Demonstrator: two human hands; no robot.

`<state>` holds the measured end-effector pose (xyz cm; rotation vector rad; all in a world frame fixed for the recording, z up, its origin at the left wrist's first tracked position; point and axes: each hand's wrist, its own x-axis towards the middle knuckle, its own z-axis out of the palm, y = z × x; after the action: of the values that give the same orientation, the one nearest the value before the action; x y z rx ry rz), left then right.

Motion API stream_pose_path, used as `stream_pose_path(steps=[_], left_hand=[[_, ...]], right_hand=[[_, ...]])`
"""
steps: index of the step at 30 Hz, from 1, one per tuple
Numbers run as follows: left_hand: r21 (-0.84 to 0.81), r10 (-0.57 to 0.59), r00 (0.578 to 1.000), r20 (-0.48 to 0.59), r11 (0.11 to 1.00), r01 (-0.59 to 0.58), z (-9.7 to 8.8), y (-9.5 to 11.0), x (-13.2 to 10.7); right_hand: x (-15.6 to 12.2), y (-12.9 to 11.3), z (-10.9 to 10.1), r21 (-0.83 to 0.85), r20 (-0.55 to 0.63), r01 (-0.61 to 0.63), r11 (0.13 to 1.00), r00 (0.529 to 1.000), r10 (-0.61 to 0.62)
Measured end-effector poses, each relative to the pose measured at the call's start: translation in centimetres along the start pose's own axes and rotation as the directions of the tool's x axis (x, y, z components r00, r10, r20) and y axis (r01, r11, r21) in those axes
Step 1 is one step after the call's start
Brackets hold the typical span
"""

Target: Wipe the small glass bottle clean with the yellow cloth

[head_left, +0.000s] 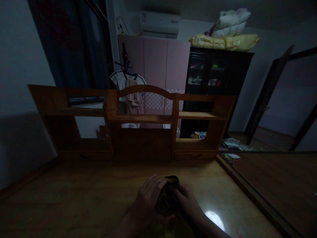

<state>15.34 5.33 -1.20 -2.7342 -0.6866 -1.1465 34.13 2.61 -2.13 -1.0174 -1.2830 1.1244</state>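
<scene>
Both my hands are wrapped round a small dark pouch-like thing point(168, 200) with a pale pattern on its side. Yellow shows at its upper opening. My left hand point(148, 198) grips it from the left, with the fingers over its top and side. At the right, my right hand point(185, 196) is closed on its edge, the thumb lying along the near side. It is held over the wooden desk top point(99, 188). Dim light hides its exact kind, and a yellowish patch below my hands is too dark to make out.
A wooden shelf unit point(143, 118) with small drawers stands along the desk's back edge. Behind it are a pink wardrobe point(155, 66), a black cabinet point(237, 69) and hanging clothes point(133, 86). Papers point(232, 143) lie to the right. A door point(269, 96) stands ajar.
</scene>
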Motion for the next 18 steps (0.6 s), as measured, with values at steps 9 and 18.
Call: stream_pose_path(steps=[9,18], left_hand=[[-0.039,-0.069,0.995,-0.076,0.997,0.066,0.3,0.2,-0.5],[-0.212,-0.268,0.963,-0.011,0.942,0.259,0.7,0.8,-0.9]], right_hand=[[-0.2,-0.1,0.6,0.48,0.223,-0.364,0.798,0.93,0.291],[0.1,-2.1,0.6,0.326,0.288,-0.22,0.92,0.949,0.125]])
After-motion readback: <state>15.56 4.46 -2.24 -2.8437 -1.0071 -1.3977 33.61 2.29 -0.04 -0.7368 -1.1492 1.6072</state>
